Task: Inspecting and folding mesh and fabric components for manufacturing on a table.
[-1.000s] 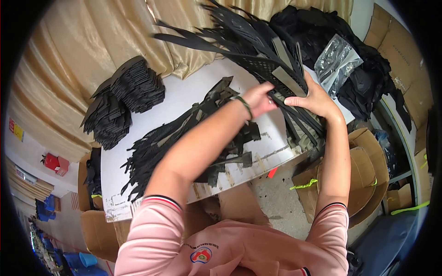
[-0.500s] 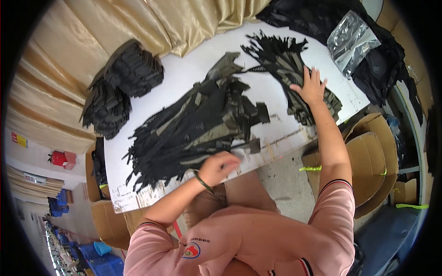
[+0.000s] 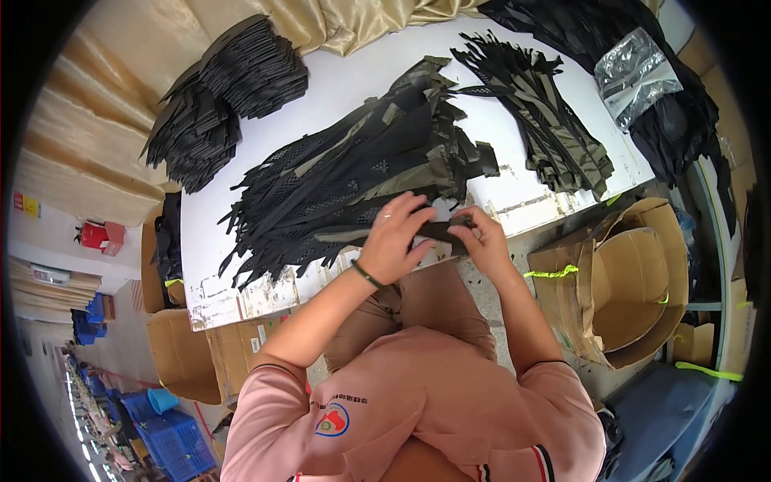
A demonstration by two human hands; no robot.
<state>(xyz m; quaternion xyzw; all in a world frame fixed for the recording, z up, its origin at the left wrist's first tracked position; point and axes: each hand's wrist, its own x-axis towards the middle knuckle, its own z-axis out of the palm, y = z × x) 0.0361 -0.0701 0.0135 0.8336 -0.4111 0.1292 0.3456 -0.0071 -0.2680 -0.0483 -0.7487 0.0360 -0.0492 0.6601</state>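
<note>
A large pile of black mesh and olive fabric strips (image 3: pixel 337 173) is fanned across the white table. On its near edge lies my left hand (image 3: pixel 395 239), fingers stretched out and thumb apart, touching the strips. My right hand (image 3: pixel 485 243), beside it at the table's front edge, pinches the end of a dark fabric strip (image 3: pixel 443 231) between thumb and fingers. The strip's other end runs under my left hand, where I cannot follow it. Farther right is a smaller bundle of black and olive strips (image 3: pixel 542 120), touched by neither hand.
Stacks of dark folded pieces (image 3: pixel 253 68) stand at the table's back left. A clear plastic bag (image 3: pixel 638 76) lies on black fabric (image 3: pixel 679 136) at the back right. Cardboard boxes (image 3: pixel 634 281) sit right of the worn white tabletop (image 3: pixel 241 301), and another box (image 3: pixel 189 361) is below left.
My right hand has left the smaller bundle and come to the front edge, where it now pinches a strip end. My left hand has moved up onto the large pile. The view has shifted slightly.
</note>
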